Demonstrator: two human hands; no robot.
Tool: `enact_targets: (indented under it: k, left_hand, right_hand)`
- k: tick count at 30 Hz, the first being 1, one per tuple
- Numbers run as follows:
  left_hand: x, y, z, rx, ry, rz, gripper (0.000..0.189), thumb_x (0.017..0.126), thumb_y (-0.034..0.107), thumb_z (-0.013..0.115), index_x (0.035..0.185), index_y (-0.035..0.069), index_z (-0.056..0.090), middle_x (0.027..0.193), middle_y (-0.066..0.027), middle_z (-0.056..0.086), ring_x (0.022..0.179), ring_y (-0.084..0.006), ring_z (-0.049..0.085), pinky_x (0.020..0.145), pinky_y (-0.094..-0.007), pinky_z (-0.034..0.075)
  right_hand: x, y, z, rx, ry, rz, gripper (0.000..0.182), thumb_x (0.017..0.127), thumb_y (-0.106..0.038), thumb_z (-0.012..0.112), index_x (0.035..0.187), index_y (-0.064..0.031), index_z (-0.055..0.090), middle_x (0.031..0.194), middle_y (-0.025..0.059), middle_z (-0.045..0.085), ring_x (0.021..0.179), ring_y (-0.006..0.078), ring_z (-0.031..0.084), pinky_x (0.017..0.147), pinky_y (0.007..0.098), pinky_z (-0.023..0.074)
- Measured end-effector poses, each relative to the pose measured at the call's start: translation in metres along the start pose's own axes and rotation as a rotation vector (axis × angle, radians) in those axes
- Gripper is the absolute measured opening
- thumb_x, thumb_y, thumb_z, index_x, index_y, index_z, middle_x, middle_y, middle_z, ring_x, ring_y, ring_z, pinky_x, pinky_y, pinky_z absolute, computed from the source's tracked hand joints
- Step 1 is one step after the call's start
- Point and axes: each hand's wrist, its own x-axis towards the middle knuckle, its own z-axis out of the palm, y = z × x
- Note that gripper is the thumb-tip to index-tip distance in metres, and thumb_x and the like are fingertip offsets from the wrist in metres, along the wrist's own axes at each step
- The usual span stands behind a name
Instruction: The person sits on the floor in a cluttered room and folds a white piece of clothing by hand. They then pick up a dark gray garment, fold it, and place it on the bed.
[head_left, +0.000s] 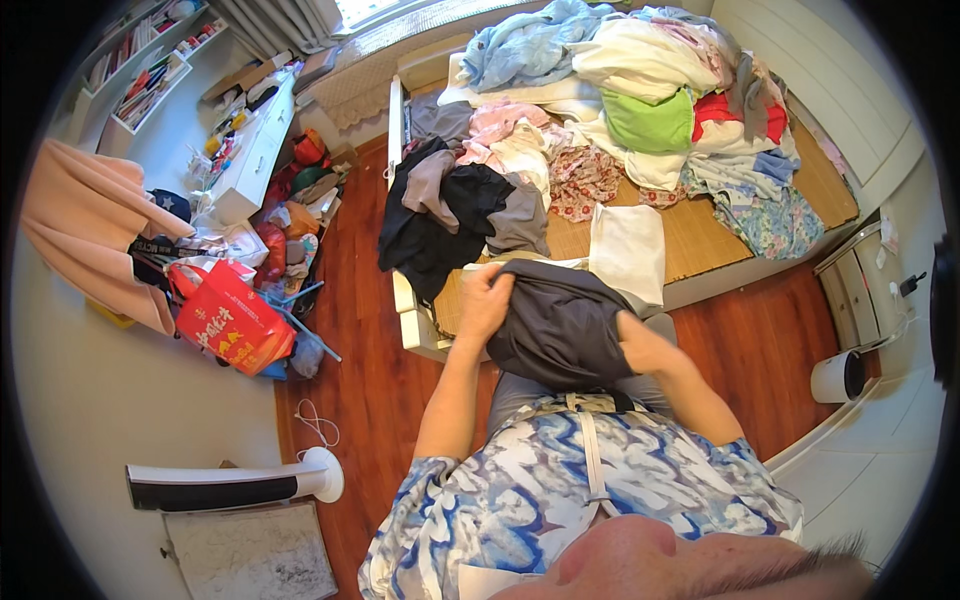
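My left hand (484, 301) grips the edge of a dark grey garment (559, 322), thumb and fingers closed on the cloth. The garment hangs bunched in front of my waist, between both hands. On its right side, my right hand (643, 346) reaches into the cloth, and its fingers are hidden there. Just beyond the garment, a folded white cloth (627, 244) lies at the near edge of the bed. A black garment (442, 217) and a grey one (521, 225) lie crumpled beyond my left hand.
The bed (694, 259) carries a large heap of clothes, including a green cloth (649, 127) and a light blue quilted piece (532, 45). Bags, among them a red one (234, 319), crowd the floor at left. A white tower fan (232, 484) is at lower left, a white bin (836, 377) at right.
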Motion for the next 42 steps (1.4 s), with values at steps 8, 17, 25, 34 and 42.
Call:
enact_targets:
  k: [8,17,25,34,42]
  left_hand:
    - [0.005,-0.028,-0.071,-0.286,0.322,-0.104,0.024,0.095,0.012,0.056,0.076,-0.001,0.062,0.067,0.0066,0.053,0.061,-0.0025,0.043,0.053,-0.0214,0.035]
    - [-0.001,-0.005,-0.082,-0.426,0.342,-0.055,0.021,0.096,0.008,0.054,0.080,-0.001,0.064,0.073,0.0048,0.059,0.065,-0.0028,0.049,0.059,-0.0201,0.040]
    - [-0.020,0.059,-0.045,-0.267,0.053,0.014,0.013,0.090,0.007,0.060,0.087,-0.004,0.067,0.072,0.0031,0.061,0.066,-0.0030,0.051,0.058,-0.0216,0.042]
    - [-0.037,0.093,0.005,-0.007,-0.460,0.168,0.014,0.077,0.007,0.067,0.087,-0.003,0.068,0.071,-0.0056,0.067,0.067,-0.0106,0.062,0.062,-0.0261,0.049]
    - [-0.039,0.065,0.001,0.208,-0.414,0.413,0.099,0.069,0.028,0.083,0.146,0.001,0.026,0.142,-0.0239,0.036,0.130,-0.0387,0.039,0.108,-0.0426,0.032]
  right_hand:
    - [-0.111,-0.094,-0.091,-0.021,0.846,-0.363,0.040,0.072,-0.009,0.063,0.108,0.0064,0.060,0.102,0.0093,0.065,0.094,0.0161,0.062,0.085,0.0288,0.0477]
    - [-0.159,-0.097,-0.138,0.302,0.649,-0.869,0.045,0.083,-0.006,0.054,0.127,0.0019,0.049,0.115,0.0139,0.054,0.099,0.0214,0.055,0.088,0.0363,0.0459]
    - [-0.058,-0.073,-0.056,-0.015,0.683,-0.275,0.031,0.082,-0.002,0.058,0.113,0.0007,0.062,0.097,0.0072,0.063,0.086,0.0124,0.059,0.078,0.0273,0.0494]
    - [0.017,-0.007,0.029,-0.427,0.162,-0.275,0.043,0.085,-0.014,0.066,0.124,-0.0031,0.052,0.082,0.0114,0.063,0.069,0.0163,0.064,0.058,0.0290,0.0501]
    - [0.009,-0.035,0.001,0.377,0.599,0.077,0.017,0.091,-0.016,0.058,0.099,-0.0015,0.061,0.075,0.0026,0.063,0.051,0.0073,0.055,0.038,0.0210,0.0417]
